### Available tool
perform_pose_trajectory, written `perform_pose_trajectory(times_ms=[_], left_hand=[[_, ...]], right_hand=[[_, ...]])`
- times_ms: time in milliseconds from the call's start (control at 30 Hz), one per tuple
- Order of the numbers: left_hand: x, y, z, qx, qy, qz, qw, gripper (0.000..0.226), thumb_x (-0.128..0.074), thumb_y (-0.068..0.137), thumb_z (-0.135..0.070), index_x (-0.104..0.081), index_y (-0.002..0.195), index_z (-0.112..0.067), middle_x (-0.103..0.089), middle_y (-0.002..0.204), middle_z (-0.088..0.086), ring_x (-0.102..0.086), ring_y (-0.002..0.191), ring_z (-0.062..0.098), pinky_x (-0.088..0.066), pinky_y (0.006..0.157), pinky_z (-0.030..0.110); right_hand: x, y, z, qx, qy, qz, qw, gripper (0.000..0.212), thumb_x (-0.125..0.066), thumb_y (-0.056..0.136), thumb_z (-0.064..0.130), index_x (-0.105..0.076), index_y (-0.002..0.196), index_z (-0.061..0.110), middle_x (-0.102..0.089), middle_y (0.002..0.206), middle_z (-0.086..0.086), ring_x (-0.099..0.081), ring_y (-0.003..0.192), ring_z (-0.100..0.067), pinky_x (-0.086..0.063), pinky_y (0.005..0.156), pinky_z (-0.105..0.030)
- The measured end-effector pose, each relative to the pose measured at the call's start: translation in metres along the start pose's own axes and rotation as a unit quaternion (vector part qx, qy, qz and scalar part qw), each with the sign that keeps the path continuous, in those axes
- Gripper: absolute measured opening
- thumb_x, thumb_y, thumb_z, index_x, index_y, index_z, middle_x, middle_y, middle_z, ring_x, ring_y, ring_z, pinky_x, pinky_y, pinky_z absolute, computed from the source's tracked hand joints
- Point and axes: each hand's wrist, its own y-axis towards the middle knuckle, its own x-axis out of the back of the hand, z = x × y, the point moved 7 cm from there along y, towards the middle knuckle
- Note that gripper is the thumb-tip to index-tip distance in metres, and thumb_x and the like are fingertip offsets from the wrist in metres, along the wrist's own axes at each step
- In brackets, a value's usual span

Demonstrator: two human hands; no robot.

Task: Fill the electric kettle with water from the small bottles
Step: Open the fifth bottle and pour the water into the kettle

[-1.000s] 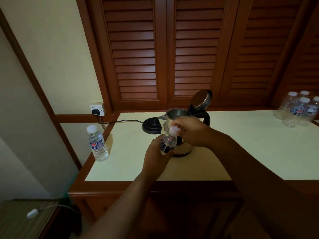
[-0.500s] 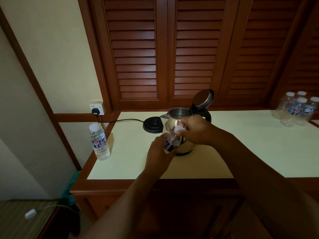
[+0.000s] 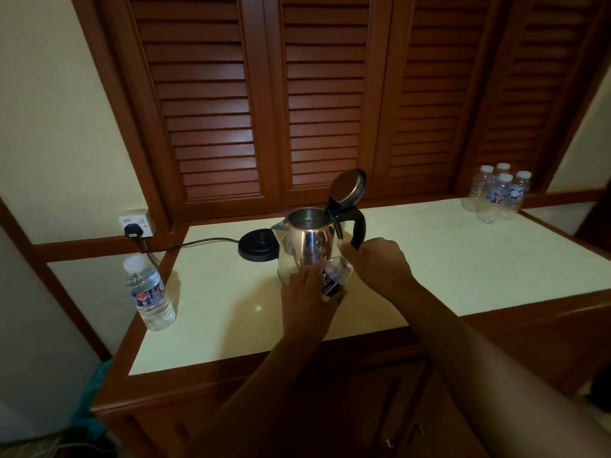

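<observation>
Where the two forearms meet in front of the kettle, the left hand (image 3: 305, 300) wraps its curled fingers around the lower body of a small bottle (image 3: 334, 280), tilted, its top leaning right toward the right hand (image 3: 380, 262). Right hand sits over the bottle's neck end, fingers curled down over it; the cap itself is hidden, so what it pinches there cannot be told for sure. Bottle is clear ribbed plastic with a dark blue label, held just in front of and touching or nearly touching the kettle (image 3: 307, 246).

Kettle: polished steel, rounded body, short spout to the left, black loop handle at the right, hinged lid (image 3: 347, 186) standing open. It rests directly on the pale cream desk (image 3: 215, 309), which has a smooth top and a reddish wood frame. Just left of it, the round black power base (image 3: 258, 246), cord running to a wall socket (image 3: 135, 224).

Near the left edge, one upright capped bottle (image 3: 148, 292). Far right, a cluster of clear bottles (image 3: 496, 193). Behind, louvred wooden doors (image 3: 314, 94).
</observation>
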Motion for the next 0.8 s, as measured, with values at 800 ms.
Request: perform_pose_trajectory(times_ms=[800], left_hand=[[-0.273, 0.119, -0.141, -0.068, 0.061, 0.270, 0.959, 0.065, -0.048, 0.094, -0.046, -0.029, 0.147, -0.014, -0.032, 0.153, 0.009, -0.031, 0.139, 0.026, -0.028, 0.113, 0.038]], right_hand=[[0.150, 0.105, -0.272, -0.073, 0.221, -0.181, 0.955, 0.037, -0.059, 0.089, 0.039, -0.055, 0.119, 0.018, -0.058, 0.107, 0.006, -0.056, 0.093, -0.011, -0.042, 0.067, -0.014]])
